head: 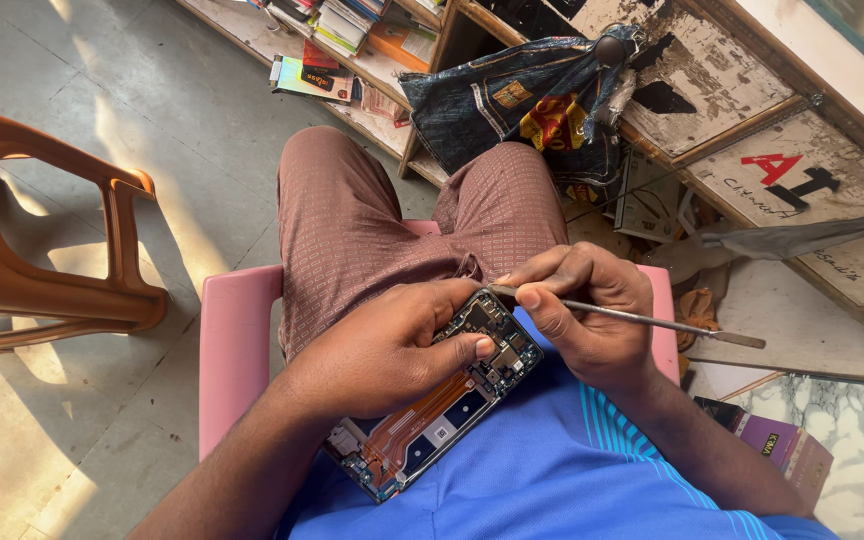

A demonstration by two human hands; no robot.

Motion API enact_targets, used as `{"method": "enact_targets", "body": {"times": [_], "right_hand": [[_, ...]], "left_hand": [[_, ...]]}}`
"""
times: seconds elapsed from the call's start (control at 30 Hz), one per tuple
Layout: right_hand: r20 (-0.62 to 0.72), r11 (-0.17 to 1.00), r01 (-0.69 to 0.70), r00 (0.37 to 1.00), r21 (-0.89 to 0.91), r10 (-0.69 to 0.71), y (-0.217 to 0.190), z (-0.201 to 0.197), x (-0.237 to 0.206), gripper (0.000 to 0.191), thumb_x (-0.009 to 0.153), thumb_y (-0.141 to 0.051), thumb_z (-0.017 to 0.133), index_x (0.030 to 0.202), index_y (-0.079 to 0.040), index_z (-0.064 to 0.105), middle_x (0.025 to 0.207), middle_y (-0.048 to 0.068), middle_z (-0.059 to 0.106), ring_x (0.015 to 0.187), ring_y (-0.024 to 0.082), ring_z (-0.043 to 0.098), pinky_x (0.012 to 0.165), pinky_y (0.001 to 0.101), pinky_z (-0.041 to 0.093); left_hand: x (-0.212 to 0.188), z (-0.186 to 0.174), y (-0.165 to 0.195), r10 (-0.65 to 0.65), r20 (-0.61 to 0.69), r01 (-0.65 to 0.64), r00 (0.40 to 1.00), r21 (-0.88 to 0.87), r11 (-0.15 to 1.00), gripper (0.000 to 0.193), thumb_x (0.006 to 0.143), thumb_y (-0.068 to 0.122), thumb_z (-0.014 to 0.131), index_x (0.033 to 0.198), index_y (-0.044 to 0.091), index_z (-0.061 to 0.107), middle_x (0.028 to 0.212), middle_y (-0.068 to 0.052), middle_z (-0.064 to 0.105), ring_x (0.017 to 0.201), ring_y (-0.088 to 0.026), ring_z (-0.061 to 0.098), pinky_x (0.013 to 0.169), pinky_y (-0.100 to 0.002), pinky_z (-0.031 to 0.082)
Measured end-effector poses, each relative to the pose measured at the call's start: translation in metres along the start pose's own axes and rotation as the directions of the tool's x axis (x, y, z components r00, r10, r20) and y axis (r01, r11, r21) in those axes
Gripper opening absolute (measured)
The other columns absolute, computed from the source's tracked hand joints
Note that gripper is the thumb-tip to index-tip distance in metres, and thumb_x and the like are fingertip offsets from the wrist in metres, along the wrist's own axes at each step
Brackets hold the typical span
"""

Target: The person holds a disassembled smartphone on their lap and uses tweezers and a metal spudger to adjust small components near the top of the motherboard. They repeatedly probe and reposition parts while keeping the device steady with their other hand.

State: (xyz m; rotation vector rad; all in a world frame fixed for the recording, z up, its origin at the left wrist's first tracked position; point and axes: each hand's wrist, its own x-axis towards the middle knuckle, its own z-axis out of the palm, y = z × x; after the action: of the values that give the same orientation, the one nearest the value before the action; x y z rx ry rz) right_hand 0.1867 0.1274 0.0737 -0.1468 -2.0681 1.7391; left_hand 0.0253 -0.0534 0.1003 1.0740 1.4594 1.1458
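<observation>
The opened phone (pixel 442 400) lies across the person's lap, back cover off, its circuit board, orange flex ribbon and dark battery area facing up; the top end sits between the 2 hands and the bottom end rests against the blue shirt (pixel 562 470). The left hand (pixel 392 350) wraps over the phone's upper half — its grip is clenched on the body, thumb pressed flat on the board near the top. The right hand (pixel 587 310) pinches a thin metal pry tool (pixel 652 322) like a pen, its grip closed on the shaft, the working tip down at the phone's top corner, the long handle running out to the right.

To do this step well, I would judge that the tool's tip should stay shallow and slide under the edge of a part rather than dig into the board. The left thumb looks well placed to brace the phone; a lap is a soft rest, so a firm hold matters. Short, light levering is safer than 1 hard push — a slip could score the ribbon just below.

Around this: a pink plastic chair (pixel 232 340) under the person, a brown plastic chair (pixel 52 230) to the left, and a wooden shelf (pixel 372 70) with books ahead.
</observation>
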Motion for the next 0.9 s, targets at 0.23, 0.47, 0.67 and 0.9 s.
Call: {"method": "enact_targets", "body": {"times": [0.23,0.47,0.67,0.9], "right_hand": [[0.018,0.995,0.054,0.998,-0.085,-0.053,0.0,-0.002,0.0,0.018,0.099,-0.004,0.07,0.086,-0.004,0.057,0.101,0.016,0.074,0.094,0.013,0.074,0.083,0.0247,0.061],[0.102,0.972,0.074,0.993,-0.221,-0.053,-0.006,-0.005,0.005,0.023,0.096,-0.003,0.072,0.079,-0.004,0.056,0.099,0.016,0.076,0.087,0.012,0.073,0.077,0.0209,0.057],[0.094,0.997,0.005,0.996,-0.076,0.003,-0.005,-0.006,0.006,0.018,0.098,-0.006,0.072,0.086,-0.003,0.059,0.101,0.017,0.076,0.093,0.016,0.075,0.08,0.0255,0.061],[0.085,0.988,-0.131,0.989,0.086,0.124,-0.009,-0.018,0.005,0.022,0.099,-0.008,0.074,0.087,-0.003,0.056,0.101,0.02,0.076,0.096,0.018,0.073,0.088,0.0296,0.06]], "left_hand": [[-0.001,0.002,-0.002,0.0,-0.02,0.002,1.0,0.093,0.996,0.035,0.091,0.031,0.069,0.118,0.009,0.067,0.092,-0.009,0.072,0.085,-0.022,0.07,0.075,-0.038,0.054],[0.001,0.004,-0.007,-0.009,-0.031,0.014,0.999,0.167,0.986,0.043,0.089,0.035,0.069,0.125,0.011,0.065,0.1,-0.011,0.072,0.097,-0.026,0.07,0.082,-0.041,0.054],[0.0,0.003,-0.003,-0.029,0.002,0.029,1.0,0.058,0.998,0.041,0.09,0.031,0.068,0.126,0.011,0.066,0.095,-0.009,0.074,0.088,-0.022,0.072,0.078,-0.038,0.054],[-0.004,0.004,0.004,0.031,0.046,-0.035,0.998,0.078,0.996,0.034,0.091,0.029,0.069,0.119,0.011,0.067,0.091,-0.009,0.075,0.084,-0.024,0.073,0.073,-0.039,0.055]]}}
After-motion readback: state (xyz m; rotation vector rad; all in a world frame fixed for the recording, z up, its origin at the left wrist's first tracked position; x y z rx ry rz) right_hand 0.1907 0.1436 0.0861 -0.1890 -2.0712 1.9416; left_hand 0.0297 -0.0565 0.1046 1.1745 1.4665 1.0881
